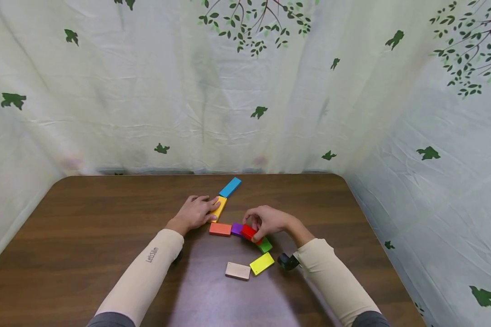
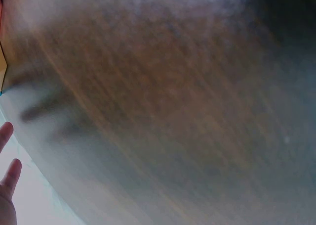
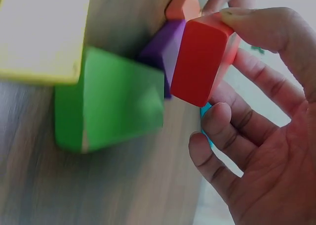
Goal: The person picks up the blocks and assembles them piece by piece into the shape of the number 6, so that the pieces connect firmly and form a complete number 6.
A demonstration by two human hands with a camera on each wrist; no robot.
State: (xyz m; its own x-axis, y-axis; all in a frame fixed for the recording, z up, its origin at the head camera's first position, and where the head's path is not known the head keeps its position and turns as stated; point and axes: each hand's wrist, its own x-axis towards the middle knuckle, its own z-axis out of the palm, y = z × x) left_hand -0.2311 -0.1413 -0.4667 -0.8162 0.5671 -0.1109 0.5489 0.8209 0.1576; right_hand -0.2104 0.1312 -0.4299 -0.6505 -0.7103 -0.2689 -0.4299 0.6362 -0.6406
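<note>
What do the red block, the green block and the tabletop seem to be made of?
Red block: probably painted wood, smooth with a soft sheen; even colour and rounded edges, though plastic is possible.
Green block: likely painted wood, smooth; a pale chipped spot on its edge suggests bare wood underneath.
Tabletop: wood or wood-look laminate, slightly glossy; brown streaked grain and a pale reflection.

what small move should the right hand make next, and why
Probably lower the red block and ease it down between the purple block and the green block: the right hand pinches it, it looks raised off the table in the right wrist view, and in the head view it sits between those two. What lies beneath it is hidden.
</note>
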